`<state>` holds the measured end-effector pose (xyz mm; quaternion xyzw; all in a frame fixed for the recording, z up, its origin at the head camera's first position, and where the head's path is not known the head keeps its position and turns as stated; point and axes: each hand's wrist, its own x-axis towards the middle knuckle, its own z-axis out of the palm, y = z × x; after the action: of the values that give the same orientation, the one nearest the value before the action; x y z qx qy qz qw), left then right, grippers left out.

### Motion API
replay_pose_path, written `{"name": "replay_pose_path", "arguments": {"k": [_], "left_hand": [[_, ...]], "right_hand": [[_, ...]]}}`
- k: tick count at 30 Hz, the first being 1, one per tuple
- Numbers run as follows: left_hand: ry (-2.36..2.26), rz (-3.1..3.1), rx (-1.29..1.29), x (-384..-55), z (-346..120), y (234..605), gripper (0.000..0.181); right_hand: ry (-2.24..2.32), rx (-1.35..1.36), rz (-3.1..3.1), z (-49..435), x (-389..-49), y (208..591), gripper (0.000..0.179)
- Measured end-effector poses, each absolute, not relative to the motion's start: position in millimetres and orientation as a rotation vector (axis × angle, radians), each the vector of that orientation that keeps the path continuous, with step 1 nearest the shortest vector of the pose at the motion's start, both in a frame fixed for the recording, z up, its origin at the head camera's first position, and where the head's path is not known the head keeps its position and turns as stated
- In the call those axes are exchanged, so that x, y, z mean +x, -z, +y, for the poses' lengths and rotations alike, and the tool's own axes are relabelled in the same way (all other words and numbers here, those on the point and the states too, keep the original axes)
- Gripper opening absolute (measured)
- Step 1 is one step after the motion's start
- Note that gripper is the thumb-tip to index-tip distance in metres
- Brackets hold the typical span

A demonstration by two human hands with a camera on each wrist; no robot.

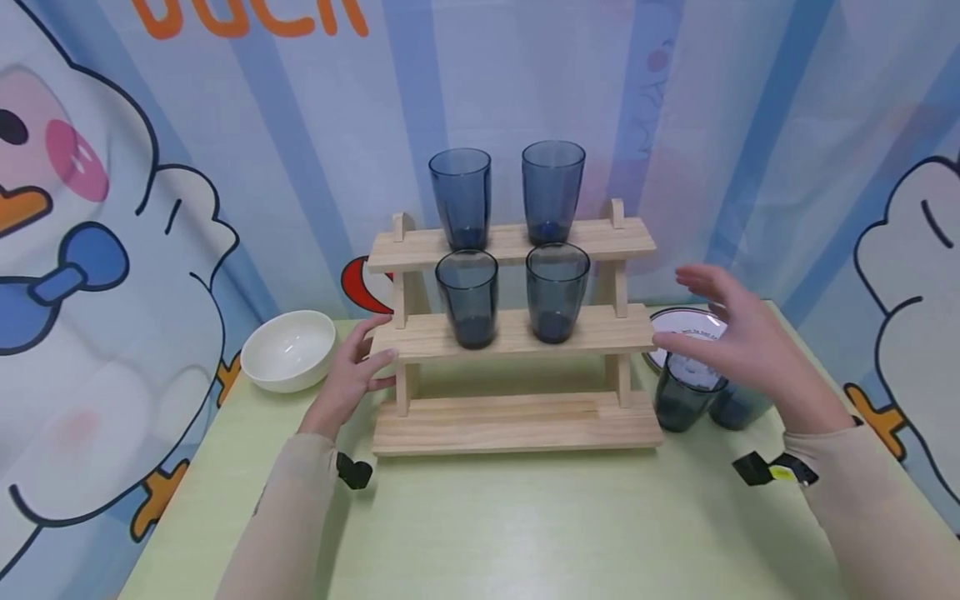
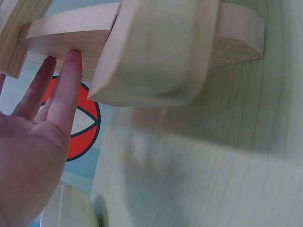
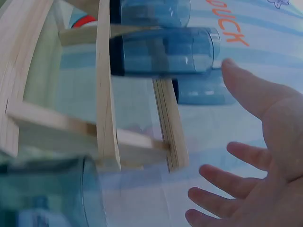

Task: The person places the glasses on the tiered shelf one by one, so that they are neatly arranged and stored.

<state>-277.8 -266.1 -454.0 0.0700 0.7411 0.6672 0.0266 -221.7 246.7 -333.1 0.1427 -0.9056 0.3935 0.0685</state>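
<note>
A three-tier wooden rack (image 1: 517,425) stands on the table. Two blue-tinted glasses (image 1: 461,198) are upright on its top tier, and two more glasses (image 1: 557,292) on the middle one. My left hand (image 1: 348,375) is at the rack's left side; in the left wrist view its extended fingertips (image 2: 72,59) touch a wooden side support (image 2: 71,35). To the right of the rack my right hand (image 1: 738,342) is held up, thumb and fingers spread with nothing between them. Below it stand two tinted glasses (image 1: 678,400), partly hidden.
A white bowl (image 1: 288,350) sits at the table's left back. Behind the right-hand glasses lies a white dark-rimmed plate (image 1: 686,319), partly covered by my hand. A striped curtain (image 1: 300,167) with cartoon ducks hangs behind. Pale green tabletop (image 1: 517,533) lies in front of the rack.
</note>
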Motion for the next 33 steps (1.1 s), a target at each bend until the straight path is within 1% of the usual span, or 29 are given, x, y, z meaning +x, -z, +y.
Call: {"name": "replay_pose_path", "arguments": {"k": [4, 8, 16, 23, 33], "left_hand": [[-2.063, 2.284, 0.207, -277.6, -267.0, 454.9, 0.062], [-2.063, 2.281, 0.205, -278.2, -266.9, 455.3, 0.062], [-2.064, 2.278, 0.196, -277.2, -266.4, 453.7, 0.062], [-2.054, 2.287, 0.200, -277.8, -266.7, 453.9, 0.062], [-2.046, 2.298, 0.186, -278.8, -267.2, 455.0, 0.062]], "right_hand": [[-1.077, 0.475, -2.786, 271.0, -218.6, 340.0, 0.095], [-1.034, 0.444, -2.833, 293.0, -215.1, 351.5, 0.097], [-0.953, 0.426, -2.857, 321.3, -210.2, 374.3, 0.099], [-0.998, 0.390, -2.875, 343.7, -209.4, 393.3, 0.107], [-1.273, 0.267, -2.843, 365.8, -210.9, 428.4, 0.104]]}}
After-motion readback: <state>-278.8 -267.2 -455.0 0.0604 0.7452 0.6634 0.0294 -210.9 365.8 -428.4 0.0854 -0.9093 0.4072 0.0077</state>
